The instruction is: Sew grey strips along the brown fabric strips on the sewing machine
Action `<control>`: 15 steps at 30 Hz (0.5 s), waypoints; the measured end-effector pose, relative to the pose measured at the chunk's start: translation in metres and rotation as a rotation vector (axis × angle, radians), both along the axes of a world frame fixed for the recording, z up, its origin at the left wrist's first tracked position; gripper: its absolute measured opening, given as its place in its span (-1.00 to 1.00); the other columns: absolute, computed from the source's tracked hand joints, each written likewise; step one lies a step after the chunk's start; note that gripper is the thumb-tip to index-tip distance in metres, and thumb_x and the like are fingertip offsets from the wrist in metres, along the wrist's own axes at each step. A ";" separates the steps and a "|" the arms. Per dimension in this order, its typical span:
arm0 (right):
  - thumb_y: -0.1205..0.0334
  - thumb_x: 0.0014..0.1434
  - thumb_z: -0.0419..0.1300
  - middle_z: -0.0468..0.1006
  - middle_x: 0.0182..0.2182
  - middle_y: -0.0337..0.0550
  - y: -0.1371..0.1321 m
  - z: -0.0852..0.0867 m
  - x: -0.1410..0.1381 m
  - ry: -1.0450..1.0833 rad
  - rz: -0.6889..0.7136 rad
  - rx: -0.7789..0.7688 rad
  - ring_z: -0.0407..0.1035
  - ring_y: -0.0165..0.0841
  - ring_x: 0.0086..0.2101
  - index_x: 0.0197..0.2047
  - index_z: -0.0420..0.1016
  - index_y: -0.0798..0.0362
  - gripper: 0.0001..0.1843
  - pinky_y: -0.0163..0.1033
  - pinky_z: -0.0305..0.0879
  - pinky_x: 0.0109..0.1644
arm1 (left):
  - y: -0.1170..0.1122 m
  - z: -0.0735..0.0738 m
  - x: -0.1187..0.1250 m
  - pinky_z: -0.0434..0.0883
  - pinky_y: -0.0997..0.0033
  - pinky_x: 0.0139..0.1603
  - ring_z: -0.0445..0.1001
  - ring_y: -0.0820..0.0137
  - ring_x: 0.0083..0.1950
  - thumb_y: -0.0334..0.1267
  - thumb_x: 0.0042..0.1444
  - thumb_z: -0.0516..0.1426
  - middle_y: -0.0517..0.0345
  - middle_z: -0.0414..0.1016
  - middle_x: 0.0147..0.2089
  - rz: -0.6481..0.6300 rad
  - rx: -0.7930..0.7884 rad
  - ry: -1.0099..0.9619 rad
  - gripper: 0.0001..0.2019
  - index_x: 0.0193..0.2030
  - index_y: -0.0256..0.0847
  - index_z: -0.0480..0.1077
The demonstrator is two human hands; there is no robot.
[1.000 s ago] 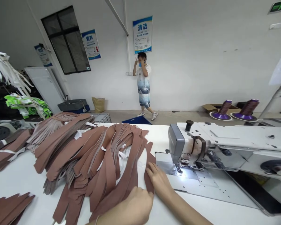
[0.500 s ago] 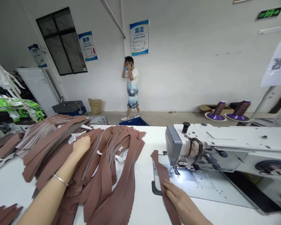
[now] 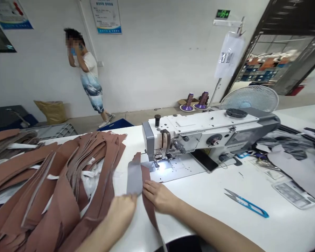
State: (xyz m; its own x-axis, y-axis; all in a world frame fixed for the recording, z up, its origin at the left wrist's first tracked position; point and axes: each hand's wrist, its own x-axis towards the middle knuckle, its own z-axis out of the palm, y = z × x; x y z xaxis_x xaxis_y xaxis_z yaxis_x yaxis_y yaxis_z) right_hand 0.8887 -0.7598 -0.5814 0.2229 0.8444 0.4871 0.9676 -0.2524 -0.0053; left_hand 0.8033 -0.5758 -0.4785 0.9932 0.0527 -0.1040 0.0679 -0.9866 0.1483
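Note:
My left hand (image 3: 122, 211), slightly blurred, is closed on the lower end of a fabric strip (image 3: 134, 176) whose grey underside faces up, with a brown part at its top. My right hand (image 3: 159, 196) grips the edge of a second brown fabric strip (image 3: 146, 175), fingers over it and thumb hidden. This strip hangs down toward the table's front edge. Both strips lie side by side, just left of the lit needle area of a white sewing machine (image 3: 191, 122). Left of my hands lies a large heap of brown strips (image 3: 68, 175), bundled with white ties.
Blue thread snips (image 3: 248, 203) lie on the white table (image 3: 199, 199) at right. A dark phone-like slab (image 3: 204, 160) rests by the machine. A fan (image 3: 249, 98) and two thread cones (image 3: 196, 101) stand behind. A person (image 3: 90, 77) is by the wall.
The view has swung right. My left hand has left the heap with a strip and brought it beside the one under my right hand. My right hand stays on its strip.

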 end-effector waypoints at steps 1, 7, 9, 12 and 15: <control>0.44 0.20 0.06 0.48 0.04 0.27 -0.004 -0.001 -0.004 -0.011 0.003 -0.009 0.33 -0.04 0.11 0.08 0.42 0.34 -0.61 0.06 0.39 0.16 | -0.013 -0.018 -0.007 0.50 0.19 -0.19 0.58 0.14 -0.21 -0.56 0.00 0.01 0.13 0.61 -0.28 -0.069 -0.016 0.096 -0.53 -0.12 0.01 0.57; 0.43 0.20 0.07 0.48 0.04 0.26 -0.019 -0.005 -0.019 0.014 -0.013 0.018 0.32 -0.03 0.12 0.08 0.42 0.34 -0.62 0.06 0.38 0.17 | -0.018 -0.030 -0.030 0.47 0.26 -0.02 0.54 0.25 -0.09 -0.26 0.18 0.03 0.30 0.57 -0.19 -0.203 -0.277 0.367 -0.73 -0.16 0.16 0.53; 0.44 0.21 0.09 0.48 0.03 0.27 -0.019 -0.005 -0.019 0.017 -0.016 0.013 0.32 -0.03 0.12 0.08 0.41 0.35 -0.63 0.06 0.38 0.16 | -0.011 -0.022 -0.019 0.45 0.36 -0.02 0.52 0.33 -0.11 -0.17 0.24 -0.01 0.30 0.55 -0.21 -0.252 -0.294 0.337 -0.74 -0.28 0.08 0.53; 0.45 0.24 0.06 0.48 0.02 0.28 -0.016 -0.003 -0.019 0.001 -0.023 0.027 0.33 -0.06 0.11 0.09 0.40 0.36 -0.64 0.06 0.38 0.15 | -0.009 -0.021 0.012 0.35 0.33 0.16 0.44 0.26 0.10 -0.18 0.30 -0.09 0.10 0.51 0.04 -0.122 -0.047 0.153 -0.64 0.01 -0.10 0.48; 0.46 0.25 0.04 0.49 0.01 0.27 -0.015 0.000 -0.020 -0.025 -0.037 0.059 0.36 -0.05 0.07 0.06 0.42 0.38 -0.66 0.04 0.40 0.14 | -0.017 -0.032 0.048 0.18 0.02 0.30 0.16 -0.02 0.35 -0.19 0.28 -0.06 -0.31 0.22 0.33 0.019 0.122 0.058 -0.49 0.29 -0.43 0.23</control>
